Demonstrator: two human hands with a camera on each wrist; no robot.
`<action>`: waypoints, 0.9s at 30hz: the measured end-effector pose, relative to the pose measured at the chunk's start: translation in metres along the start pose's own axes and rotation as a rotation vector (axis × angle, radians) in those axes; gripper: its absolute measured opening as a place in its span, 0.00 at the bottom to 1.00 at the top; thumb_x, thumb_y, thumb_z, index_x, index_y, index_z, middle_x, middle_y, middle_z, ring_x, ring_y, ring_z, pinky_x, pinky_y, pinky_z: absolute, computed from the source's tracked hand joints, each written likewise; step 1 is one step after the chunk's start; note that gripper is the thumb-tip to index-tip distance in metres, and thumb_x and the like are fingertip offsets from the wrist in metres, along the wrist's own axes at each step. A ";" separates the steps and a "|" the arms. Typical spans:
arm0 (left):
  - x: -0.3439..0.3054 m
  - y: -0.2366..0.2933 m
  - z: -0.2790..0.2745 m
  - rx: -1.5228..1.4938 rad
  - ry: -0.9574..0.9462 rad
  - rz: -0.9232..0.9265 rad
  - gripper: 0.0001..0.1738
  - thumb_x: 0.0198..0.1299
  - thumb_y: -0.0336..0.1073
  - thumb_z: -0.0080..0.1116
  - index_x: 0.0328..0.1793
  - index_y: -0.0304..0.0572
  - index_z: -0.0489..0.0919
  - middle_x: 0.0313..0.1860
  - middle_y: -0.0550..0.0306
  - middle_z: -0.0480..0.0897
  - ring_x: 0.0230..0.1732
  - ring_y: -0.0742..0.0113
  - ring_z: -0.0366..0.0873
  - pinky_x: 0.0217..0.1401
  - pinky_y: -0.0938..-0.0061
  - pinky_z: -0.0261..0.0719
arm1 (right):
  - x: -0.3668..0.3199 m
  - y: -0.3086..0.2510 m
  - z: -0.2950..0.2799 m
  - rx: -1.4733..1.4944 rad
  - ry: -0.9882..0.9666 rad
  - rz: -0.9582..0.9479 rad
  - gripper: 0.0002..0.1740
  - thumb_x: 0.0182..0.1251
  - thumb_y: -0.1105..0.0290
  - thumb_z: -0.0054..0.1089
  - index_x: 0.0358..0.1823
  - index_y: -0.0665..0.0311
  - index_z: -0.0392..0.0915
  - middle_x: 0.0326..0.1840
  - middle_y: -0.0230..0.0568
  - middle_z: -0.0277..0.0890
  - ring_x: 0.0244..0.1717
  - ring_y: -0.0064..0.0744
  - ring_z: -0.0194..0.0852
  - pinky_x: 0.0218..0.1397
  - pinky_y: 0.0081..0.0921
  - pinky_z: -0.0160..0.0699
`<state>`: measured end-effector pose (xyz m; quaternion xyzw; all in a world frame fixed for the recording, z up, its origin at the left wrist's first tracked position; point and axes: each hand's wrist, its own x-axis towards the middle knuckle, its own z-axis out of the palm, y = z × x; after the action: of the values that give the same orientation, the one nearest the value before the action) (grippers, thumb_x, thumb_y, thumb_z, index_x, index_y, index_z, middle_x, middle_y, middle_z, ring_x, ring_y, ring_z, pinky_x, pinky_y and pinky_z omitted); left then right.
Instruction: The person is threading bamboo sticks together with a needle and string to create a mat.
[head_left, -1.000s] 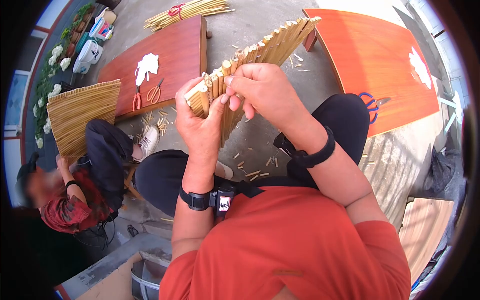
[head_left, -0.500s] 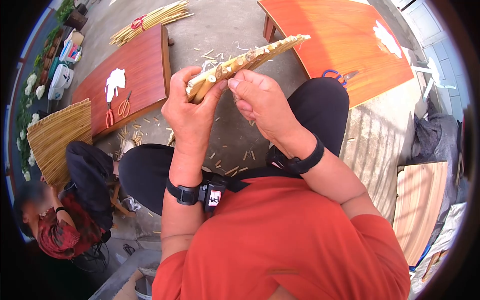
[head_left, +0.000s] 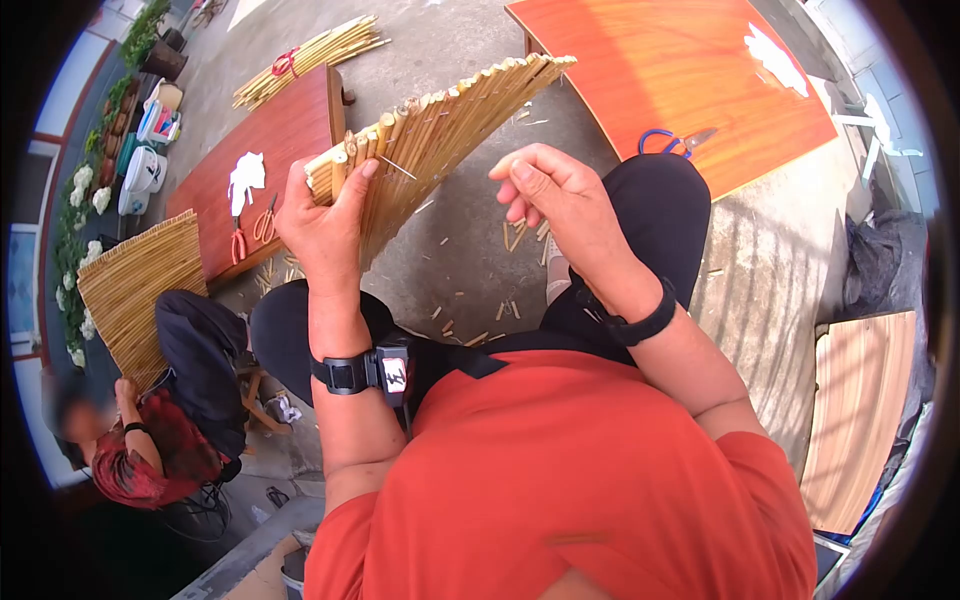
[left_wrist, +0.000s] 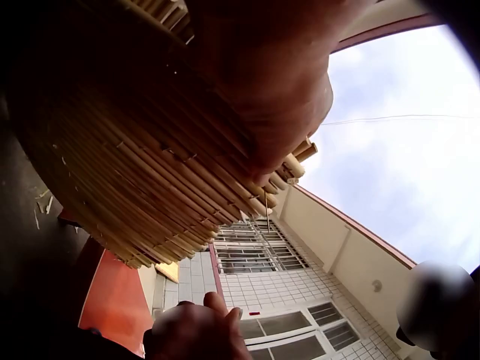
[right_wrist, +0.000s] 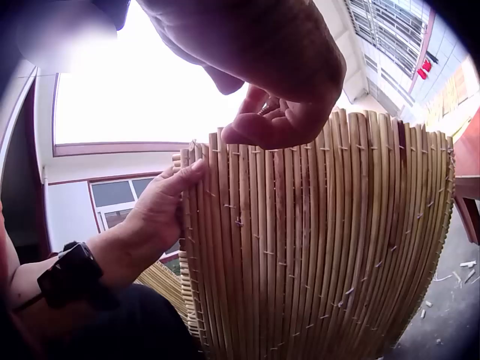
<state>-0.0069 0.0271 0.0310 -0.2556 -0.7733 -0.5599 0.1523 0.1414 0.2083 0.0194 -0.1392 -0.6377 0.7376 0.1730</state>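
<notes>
A mat of thin stalks bound side by side is held up by the left hand, its thumb pressed on the face near the end. Beside that thumb, a thin pale needle-like piece juts from the mat. The right hand is apart from the mat in the head view, fingers curled, with nothing visible between them. In the right wrist view, rows of small stitches cross the mat, and the right hand overlaps its upper edge. The left wrist view shows the left hand over the stalk ends.
Red-brown tables stand at left and right, bearing red-handled pliers, scissors and blue-handled scissors. A stalk bundle and cut bits lie on the ground. Another person sits at left with a second mat.
The right hand has left the mat's edge and moved off to the right. The mat has tilted to show more of its face, and the needle-like piece has come into view.
</notes>
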 end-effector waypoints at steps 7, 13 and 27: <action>-0.033 0.013 0.013 0.189 -0.108 0.197 0.18 0.47 0.33 0.79 0.41 0.39 0.80 0.31 0.55 0.85 0.28 0.70 0.82 0.32 0.77 0.79 | 0.008 -0.005 0.033 0.260 -0.244 0.310 0.14 0.75 0.62 0.54 0.43 0.68 0.79 0.30 0.31 0.75 0.28 0.15 0.72 0.29 0.12 0.67; -0.042 0.019 0.031 0.131 -0.088 0.191 0.18 0.47 0.31 0.79 0.42 0.39 0.80 0.36 0.54 0.86 0.33 0.67 0.84 0.35 0.76 0.81 | 0.006 -0.007 0.022 0.272 -0.147 0.262 0.09 0.70 0.67 0.58 0.35 0.65 0.76 0.22 0.27 0.70 0.20 0.13 0.61 0.21 0.14 0.60; -0.022 0.027 0.042 0.096 -0.021 0.040 0.16 0.50 0.35 0.78 0.40 0.39 0.81 0.31 0.60 0.86 0.31 0.77 0.79 0.38 0.78 0.79 | -0.026 -0.010 -0.015 -0.354 0.178 -0.064 0.05 0.63 0.73 0.62 0.33 0.65 0.76 0.24 0.34 0.70 0.23 0.18 0.63 0.26 0.22 0.63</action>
<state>0.0284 0.0680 0.0273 -0.2693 -0.7956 -0.5162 0.1674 0.1721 0.2114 0.0267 -0.2115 -0.7437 0.5930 0.2248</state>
